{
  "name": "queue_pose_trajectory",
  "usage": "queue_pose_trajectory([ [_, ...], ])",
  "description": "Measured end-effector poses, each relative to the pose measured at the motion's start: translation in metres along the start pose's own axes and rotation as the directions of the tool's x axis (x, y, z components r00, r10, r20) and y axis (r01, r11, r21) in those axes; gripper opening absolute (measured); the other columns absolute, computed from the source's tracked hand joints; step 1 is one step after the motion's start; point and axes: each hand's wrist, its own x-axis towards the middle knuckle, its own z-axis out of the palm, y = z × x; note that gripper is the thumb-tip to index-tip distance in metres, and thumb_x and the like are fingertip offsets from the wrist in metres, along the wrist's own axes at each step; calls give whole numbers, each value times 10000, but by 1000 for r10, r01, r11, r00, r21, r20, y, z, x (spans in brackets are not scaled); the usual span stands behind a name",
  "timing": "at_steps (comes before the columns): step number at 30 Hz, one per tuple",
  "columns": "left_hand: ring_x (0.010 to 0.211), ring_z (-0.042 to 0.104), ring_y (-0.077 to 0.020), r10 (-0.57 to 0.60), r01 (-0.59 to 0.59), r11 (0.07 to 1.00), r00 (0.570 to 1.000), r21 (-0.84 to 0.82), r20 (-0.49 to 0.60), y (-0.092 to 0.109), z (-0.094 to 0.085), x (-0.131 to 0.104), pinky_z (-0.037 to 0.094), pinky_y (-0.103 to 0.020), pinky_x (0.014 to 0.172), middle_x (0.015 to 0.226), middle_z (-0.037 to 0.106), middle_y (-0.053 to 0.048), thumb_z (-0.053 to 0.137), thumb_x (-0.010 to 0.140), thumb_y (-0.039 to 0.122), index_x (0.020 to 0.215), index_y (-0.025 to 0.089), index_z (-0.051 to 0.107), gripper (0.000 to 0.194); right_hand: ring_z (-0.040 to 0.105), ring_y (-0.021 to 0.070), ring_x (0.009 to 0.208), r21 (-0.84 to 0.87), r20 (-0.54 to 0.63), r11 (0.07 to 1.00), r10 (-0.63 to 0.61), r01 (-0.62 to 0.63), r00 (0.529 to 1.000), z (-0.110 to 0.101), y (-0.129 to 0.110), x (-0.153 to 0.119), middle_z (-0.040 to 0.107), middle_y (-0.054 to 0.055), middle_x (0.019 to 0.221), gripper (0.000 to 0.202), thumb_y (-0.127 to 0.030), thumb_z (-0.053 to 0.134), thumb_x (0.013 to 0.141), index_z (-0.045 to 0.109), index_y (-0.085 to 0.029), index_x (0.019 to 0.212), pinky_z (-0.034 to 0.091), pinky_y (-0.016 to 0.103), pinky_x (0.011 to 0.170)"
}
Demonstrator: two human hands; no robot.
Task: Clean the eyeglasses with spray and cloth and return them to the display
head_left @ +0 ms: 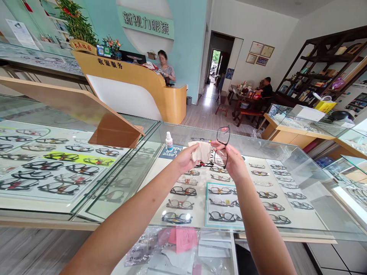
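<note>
- The glass-topped bench (301, 225) spans the middle and lower part of the frame, with rows of eyeglasses (183, 191) showing through its top.
- The left forearm (134, 214) enters at the lower left and slants up to the centre, the elbow side low and the wrist nearly straight.
- The right forearm (260, 225) comes up from the lower right, steeper, leaning left toward the centre.
- The right hand (235, 162), right of centre, is raised above the bench, its back to the right; its fingers (218, 145) point left, clamped on the held glasses near the bridge.
- The left hand (187, 156), at the centre, reaches right with its fingers together, clamped on the cloth.
- The held glasses (223, 135) stand on end just right of centre, one lens above the right fingers, the other below.
- The cloth (201, 152) lies bunched between the two hands; I cannot tell whether it touches the lower lens.
- A small white bottle (169, 142) stands upright on the bench, left of the cloth.
</note>
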Motion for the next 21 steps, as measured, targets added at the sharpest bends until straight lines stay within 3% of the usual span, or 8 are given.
queue_pose_trajectory([
  [3,890,779,-201,26,-26,1000,1000,-6,-5,2,0,-1,593,-292,746,1088,808,-132,641,1079,261,1226,85,776,266,653,339,1400,-23,52,999,25,-24,998,1,0,-1,807,97,1321,355,-598,735,995,837,-259,964,451,495,1242],
  [6,878,765,-202,21,-19,999,997,-29,70,4,4,-5,595,-286,747,1015,789,-123,569,1116,291,1228,80,776,315,636,346,1419,-72,133,997,47,-37,990,3,5,-2,813,99,1303,367,-603,712,1014,839,-260,976,440,507,1245],
  [9,848,744,-206,9,-1,999,989,-53,149,6,9,-9,605,-298,787,904,739,-109,482,1143,287,1146,72,775,363,639,333,1414,-113,177,993,48,-28,983,2,10,-1,805,86,1329,357,-580,675,1048,849,-269,1017,412,507,1267],
  [14,753,686,-203,-37,51,998,963,-46,265,7,11,-14,574,-301,708,808,648,-81,469,1144,309,1010,101,749,374,643,322,1403,-153,192,988,27,3,981,-2,15,2,809,78,1311,357,-566,654,1065,857,-273,1037,411,488,1266],
  [18,749,684,-199,-59,66,998,964,-19,260,8,10,-14,566,-294,697,796,639,-73,498,1139,320,1000,106,746,356,680,311,1339,-152,193,988,26,3,981,-2,15,2,825,75,1251,356,-558,654,1067,859,-268,1041,431,467,1244],
  [21,636,624,-163,-73,69,997,971,26,229,7,6,-11,515,-267,594,737,629,-55,549,1130,351,985,104,758,354,710,305,1261,-163,194,987,39,-7,980,-1,15,1,836,78,1191,375,-569,660,1063,862,-254,1041,454,460,1215],
])
